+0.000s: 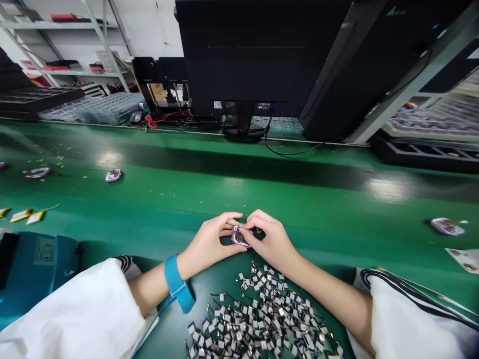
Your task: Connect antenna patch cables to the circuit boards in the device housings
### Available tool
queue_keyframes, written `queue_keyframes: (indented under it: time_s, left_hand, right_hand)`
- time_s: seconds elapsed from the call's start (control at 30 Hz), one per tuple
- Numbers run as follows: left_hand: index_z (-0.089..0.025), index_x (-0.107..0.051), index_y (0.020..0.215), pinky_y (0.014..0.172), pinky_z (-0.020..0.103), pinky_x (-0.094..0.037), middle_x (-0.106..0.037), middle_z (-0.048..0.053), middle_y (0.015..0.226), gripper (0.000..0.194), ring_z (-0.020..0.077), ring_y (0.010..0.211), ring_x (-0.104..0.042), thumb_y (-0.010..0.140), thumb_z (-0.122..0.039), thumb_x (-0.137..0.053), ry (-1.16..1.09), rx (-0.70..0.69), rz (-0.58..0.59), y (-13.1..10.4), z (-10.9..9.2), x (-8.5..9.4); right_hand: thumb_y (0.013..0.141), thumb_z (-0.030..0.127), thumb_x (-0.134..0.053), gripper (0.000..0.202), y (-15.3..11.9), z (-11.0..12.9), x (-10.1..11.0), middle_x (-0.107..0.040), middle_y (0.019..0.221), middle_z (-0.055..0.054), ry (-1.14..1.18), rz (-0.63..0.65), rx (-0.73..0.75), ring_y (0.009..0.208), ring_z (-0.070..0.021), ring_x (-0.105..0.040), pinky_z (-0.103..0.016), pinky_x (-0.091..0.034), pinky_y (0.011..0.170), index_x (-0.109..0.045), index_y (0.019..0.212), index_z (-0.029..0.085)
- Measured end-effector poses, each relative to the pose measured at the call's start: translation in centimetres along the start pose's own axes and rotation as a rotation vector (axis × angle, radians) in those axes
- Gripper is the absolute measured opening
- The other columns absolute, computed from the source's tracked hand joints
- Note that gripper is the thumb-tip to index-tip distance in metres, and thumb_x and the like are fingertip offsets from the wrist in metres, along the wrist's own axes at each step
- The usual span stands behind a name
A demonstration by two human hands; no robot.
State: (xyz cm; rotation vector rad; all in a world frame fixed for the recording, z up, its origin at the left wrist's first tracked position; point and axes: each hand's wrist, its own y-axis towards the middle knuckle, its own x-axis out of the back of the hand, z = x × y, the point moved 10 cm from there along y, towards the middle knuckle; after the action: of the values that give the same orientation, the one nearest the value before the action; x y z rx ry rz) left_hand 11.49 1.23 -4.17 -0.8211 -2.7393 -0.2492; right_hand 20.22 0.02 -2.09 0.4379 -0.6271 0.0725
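A small device with a white and purple rim (240, 237) and dark parts inside is held just above the green work surface, in the middle of the view. My left hand (213, 239), with a blue strap on its wrist, grips the device by its left and lower edges. My right hand (272, 239) reaches it from the right, thumb and fingers pinched at its top; whatever lies between those fingertips is too small to make out. Below both hands spreads a large pile of small grey square pieces with black leads (262, 319).
Similar devices lie at the left (113, 175) and at the right (447, 226). Yellow battery-like pieces (35, 217) lie near a blue box (41, 269). A monitor (258, 55), cables and clear trays (112, 107) stand behind the green bench (179, 174).
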Motion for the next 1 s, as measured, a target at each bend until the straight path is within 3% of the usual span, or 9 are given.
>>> queue_keyframes:
  time_s: [0.13,0.43,0.67,1.0]
  left_hand:
    - [-0.019,-0.045,0.109,0.082,0.028,-0.051,-0.059,0.001,0.092,0.053,0.0126,0.085,-0.06,0.062,-0.02,-0.07,0.004,0.006,0.003,0.1,0.2,-0.1]
    - [-0.021,-0.045,0.111,0.08,0.028,-0.052,-0.059,0.002,0.093,0.054,0.0131,0.087,-0.058,0.063,-0.02,-0.069,0.106,0.005,0.01,0.0,0.6,-0.1]
    - [-0.021,-0.044,0.111,0.079,0.029,-0.052,-0.057,0.002,0.094,0.053,0.0132,0.087,-0.057,0.064,-0.021,-0.067,0.11,0.013,0.004,0.1,0.7,0.0]
    - [-0.019,-0.044,0.112,0.081,0.031,-0.051,-0.057,0.003,0.094,0.055,0.0141,0.088,-0.057,0.063,-0.021,-0.069,0.141,0.02,0.004,0.1,0.6,0.0]
  right_hand:
    - [0.077,0.017,-0.049,0.011,0.1,0.1,-0.3,-0.048,0.069,0.0,-0.076,0.028,0.026,0.064,-0.0095,-0.045,-0.021,-0.035,0.057,-0.052,0.066,0.016]
    - [0.084,0.024,-0.039,0.022,-1.3,2.3,-1.2,-0.051,0.074,-0.004,-0.514,0.072,0.254,0.067,-0.013,-0.043,-0.026,-0.036,0.062,-0.056,0.074,0.016]
    - [0.082,0.026,-0.045,0.018,-1.3,2.3,-0.8,-0.053,0.079,-0.004,-0.471,0.062,0.281,0.071,-0.0144,-0.045,-0.028,-0.038,0.064,-0.058,0.09,0.016]
    - [0.078,0.011,-0.041,0.019,-1.3,2.1,-1.0,-0.053,0.078,-0.006,-0.341,0.086,0.269,0.071,-0.0147,-0.044,-0.027,-0.04,0.063,-0.059,0.084,0.014]
